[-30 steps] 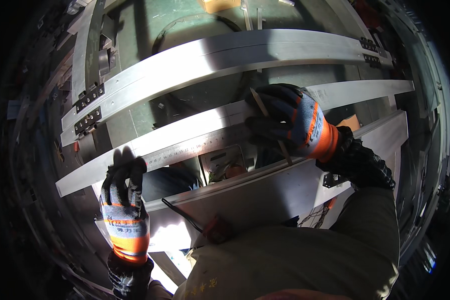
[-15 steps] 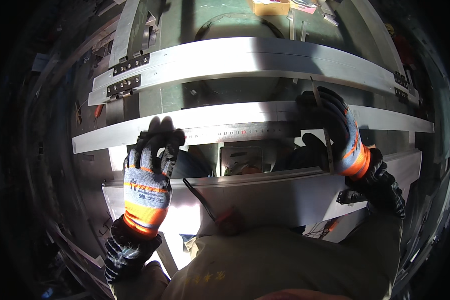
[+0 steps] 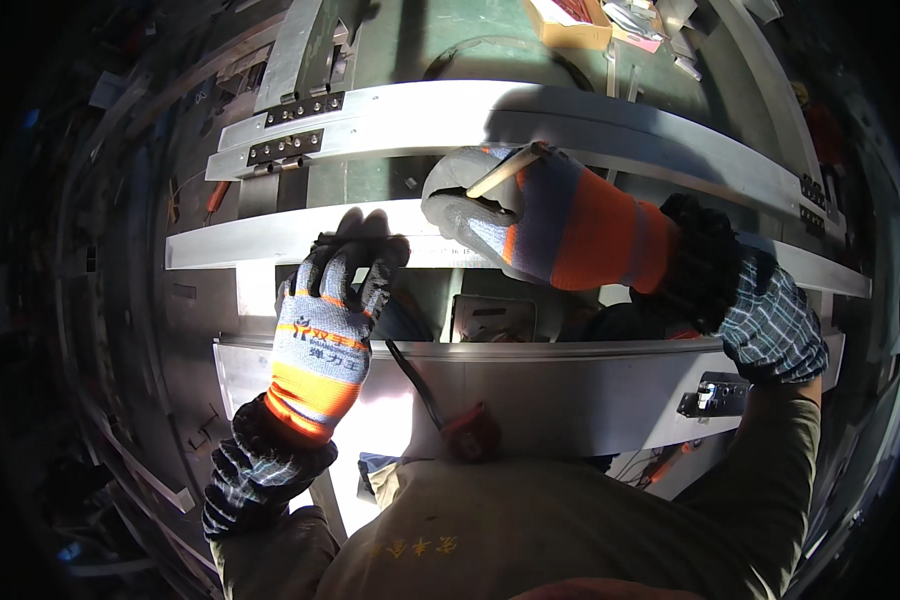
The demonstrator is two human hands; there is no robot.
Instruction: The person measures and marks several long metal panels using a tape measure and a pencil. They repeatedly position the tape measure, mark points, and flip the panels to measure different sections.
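My left hand [image 3: 325,315], in a grey, black and orange work glove, grips a steel ruler [image 3: 442,253] against a long pale metal bar [image 3: 255,238]. Its fingers reach over the bar; the ruler's left end is hidden under them. Further right, my right hand [image 3: 540,215] is closed over the same bar, wearing a matching glove. A thin tan pencil-like stick [image 3: 507,170] slants up out of that fist. Hand and sleeve cover the ruler's right part, and the stick's lower tip cannot be seen.
Two joined metal bars [image 3: 400,115] with black hinges [image 3: 305,108] lie beyond. Close to my body runs a wide metal profile [image 3: 560,395] carrying a black latch-like fitting [image 3: 715,396]. A red rounded thing [image 3: 472,432] with a dark strip rests there. A cardboard box [image 3: 575,25] stands at the back.
My right hand has moved left along the bar toward my left hand and turned, still holding the stick. My left hand keeps its hold on the ruler. The view has shifted slightly.
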